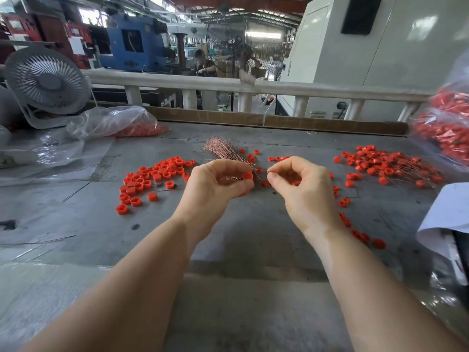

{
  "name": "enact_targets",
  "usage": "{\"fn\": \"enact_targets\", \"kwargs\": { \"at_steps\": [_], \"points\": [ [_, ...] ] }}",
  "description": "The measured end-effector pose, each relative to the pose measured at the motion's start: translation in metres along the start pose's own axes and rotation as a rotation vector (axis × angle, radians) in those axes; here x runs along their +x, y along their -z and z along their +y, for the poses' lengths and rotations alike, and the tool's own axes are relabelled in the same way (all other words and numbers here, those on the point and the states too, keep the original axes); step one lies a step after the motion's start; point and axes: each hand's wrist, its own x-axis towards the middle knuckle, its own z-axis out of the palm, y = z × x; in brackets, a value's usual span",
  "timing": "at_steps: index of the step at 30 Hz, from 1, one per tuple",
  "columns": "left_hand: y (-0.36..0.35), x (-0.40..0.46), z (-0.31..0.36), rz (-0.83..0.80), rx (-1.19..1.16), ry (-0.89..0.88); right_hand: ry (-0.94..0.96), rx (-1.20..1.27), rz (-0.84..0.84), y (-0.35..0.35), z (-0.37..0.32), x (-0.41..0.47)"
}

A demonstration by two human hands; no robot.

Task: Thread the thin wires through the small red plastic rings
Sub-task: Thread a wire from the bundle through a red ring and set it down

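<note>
On the grey table (pixel 241 240), loose red rings (pixel 149 179) lie left and threaded ones (pixel 388 166) right. The wire bundle (pixel 223 151) fans toward the far left, its long axis running near-right into the left hand (pixel 215 186), whose grip pinches one ring (pixel 248 176) with its bore seemingly facing right. The right hand (pixel 299 184) pinches a wire end (pixel 264 171) just beside it. A slight tremble could miss the bore or bend the wire.

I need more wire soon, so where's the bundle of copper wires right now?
In the head view, the copper wire bundle lies mid-table just beyond the left hand, fanning away between the two red ring piles.
</note>
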Motion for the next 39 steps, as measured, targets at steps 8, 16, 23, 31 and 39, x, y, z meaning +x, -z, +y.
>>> {"fn": "enact_targets", "kwargs": {
  "at_steps": [8,16,23,31,39],
  "points": [
    [-0.0013,-0.0012,0.0023,-0.040,-0.093,0.038,-0.019,0.179,0.012,-0.0005,0.0049,0.0026],
    [-0.0005,-0.0025,0.0040,-0.048,-0.177,0.050,-0.046,0.233,0.000,-0.0018,0.0088,0.0042],
    [-0.0007,-0.0021,0.0050,-0.070,-0.228,0.067,-0.032,0.233,-0.006,-0.0016,0.0088,0.0041],
    [-0.0005,-0.0014,0.0033,-0.082,-0.280,0.088,-0.032,0.239,-0.010,-0.0018,0.0089,0.0042],
    [-0.0004,0.0003,0.0043,-0.099,-0.434,0.140,-0.032,0.229,-0.007,-0.0016,0.0078,0.0038]
  ]
}}
